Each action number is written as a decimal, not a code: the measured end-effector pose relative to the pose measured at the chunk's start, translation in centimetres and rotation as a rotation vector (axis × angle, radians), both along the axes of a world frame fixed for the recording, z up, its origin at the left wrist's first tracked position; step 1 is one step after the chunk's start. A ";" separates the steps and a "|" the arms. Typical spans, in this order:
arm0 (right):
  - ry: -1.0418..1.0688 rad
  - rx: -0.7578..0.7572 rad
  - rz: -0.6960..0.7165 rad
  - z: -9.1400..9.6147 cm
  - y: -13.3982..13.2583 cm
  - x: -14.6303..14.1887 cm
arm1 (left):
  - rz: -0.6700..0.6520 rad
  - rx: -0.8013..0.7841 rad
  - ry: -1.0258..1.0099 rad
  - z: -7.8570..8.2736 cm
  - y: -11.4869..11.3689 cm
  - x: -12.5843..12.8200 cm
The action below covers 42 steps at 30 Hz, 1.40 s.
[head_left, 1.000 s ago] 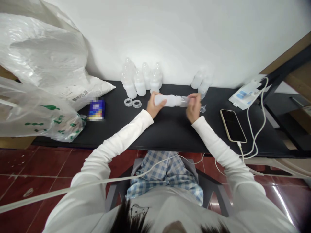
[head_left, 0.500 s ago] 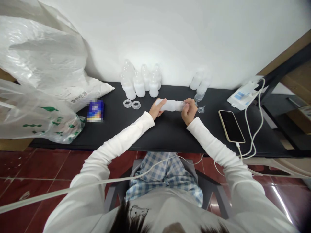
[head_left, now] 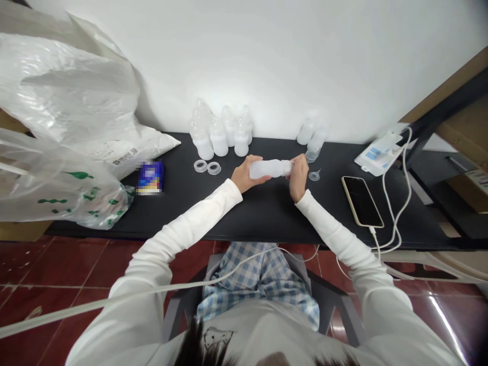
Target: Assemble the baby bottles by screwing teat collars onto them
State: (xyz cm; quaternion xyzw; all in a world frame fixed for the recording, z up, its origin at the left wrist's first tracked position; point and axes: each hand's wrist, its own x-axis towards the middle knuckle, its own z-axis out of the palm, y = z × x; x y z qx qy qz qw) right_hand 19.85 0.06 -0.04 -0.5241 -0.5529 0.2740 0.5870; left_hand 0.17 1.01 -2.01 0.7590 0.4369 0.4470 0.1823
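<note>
A frosted white baby bottle [head_left: 266, 169] lies sideways above the black table, its top end pointing right. My left hand [head_left: 244, 175] is wrapped round the bottle's base end. At the collar end, my right hand [head_left: 299, 177] is closed with its fingers on the bottle's top; the fingers hide part of that end. To the right of this hand a clear teat [head_left: 314, 175] lies on the table. Two translucent collar rings [head_left: 214, 168] rest on the table, left of my left hand. Behind them several capped bottles [head_left: 218, 138] stand upright against the wall.
More bottles [head_left: 306, 131] stand at the back right, with clear caps [head_left: 312, 154] before them. A phone [head_left: 362, 202] on a cable and a white power strip [head_left: 377, 152] lie at right. Plastic bags [head_left: 64, 178] and a blue packet [head_left: 150, 178] occupy the left.
My right hand has turned at the bottle's top end, its fingers now straighter. My left hand's hold has shifted further round the base, and more of the bottle shows.
</note>
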 end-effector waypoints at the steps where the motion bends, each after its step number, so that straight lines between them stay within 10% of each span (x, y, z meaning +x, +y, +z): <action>1: 0.079 -0.028 -0.005 0.1 0.1 0.0 | 0.004 0.015 0.021 -0.2 0.1 0.0; 6: 0.330 0.003 0.130 0.9 0.2 -0.6 | -0.059 0.213 0.048 -1.2 0.4 0.6; 12: 0.101 0.051 0.258 -0.3 0.3 -0.5 | -0.079 0.164 0.269 -1.5 -0.3 1.0; 17: -0.120 0.053 0.186 -1.4 1.9 0.0 | 0.100 -0.015 0.516 -0.4 -1.8 1.1; 32: -0.444 0.093 0.112 0.3 13.8 -4.9 | 0.596 -0.143 0.376 0.4 -2.2 -0.8; 38: -0.757 0.091 0.028 0.4 9.3 -2.5 | 0.483 -0.096 0.429 0.4 -2.0 -0.4; 42: -1.098 0.076 -0.054 1.4 3.6 1.6 | 0.167 -0.013 0.430 -0.4 -0.8 -0.2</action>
